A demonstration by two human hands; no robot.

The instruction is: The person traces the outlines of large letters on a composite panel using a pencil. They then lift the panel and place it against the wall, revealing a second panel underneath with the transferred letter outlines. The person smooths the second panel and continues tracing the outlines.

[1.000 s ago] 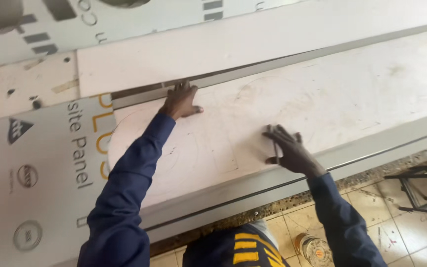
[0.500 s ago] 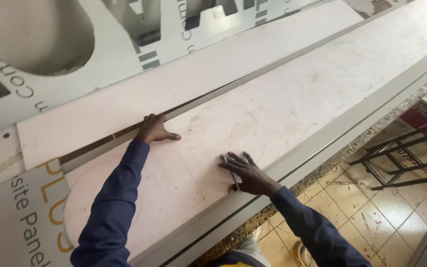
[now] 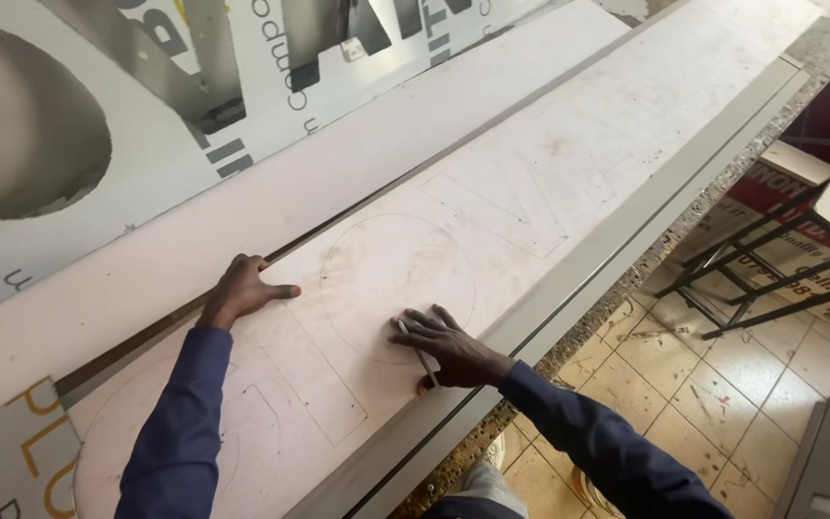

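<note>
Head view, setting: We look down along a long white panel [image 3: 530, 202] lying slantwise across a work surface, its face marked with faint pencilled outlines, a large drawn circle [image 3: 398, 286] among straight-edged letter shapes.

Head view, left hand: Our left hand [image 3: 242, 290] rests flat on the panel near its far edge, fingers loosely spread and thumb pointing toward the circle; it grips nothing. A dark blue sleeve [image 3: 177, 423] covers the arm up to the wrist.

Head view, right hand: Our right hand [image 3: 449, 346] lies on the lower right rim of the circle, fingers stretched out over the sheet, holding a thin pencil [image 3: 420, 354] under the fingers and palm. The pencil runs slantwise from the fingertips back toward the near edge of the panel; its tip touches or nearly touches the sheet, and we cannot tell which.

Head view, where the work lies: The circle sits between our two hands, the left hand just outside its left side, the right hand overlapping its lower edge.

Head view, panel edges: A grey metal strip [image 3: 626, 231] runs along the near side of the panel. Beyond the far side, a narrow dark gap separates it from a second white strip [image 3: 271, 202].

Head view, surroundings: Behind that strip lies a printed sheet [image 3: 232, 86] with large lettering and a big round cut-out [image 3: 21, 125]. To the right, a tiled floor [image 3: 722, 384] shows below, with a black metal frame [image 3: 751, 269] standing over it.
</note>
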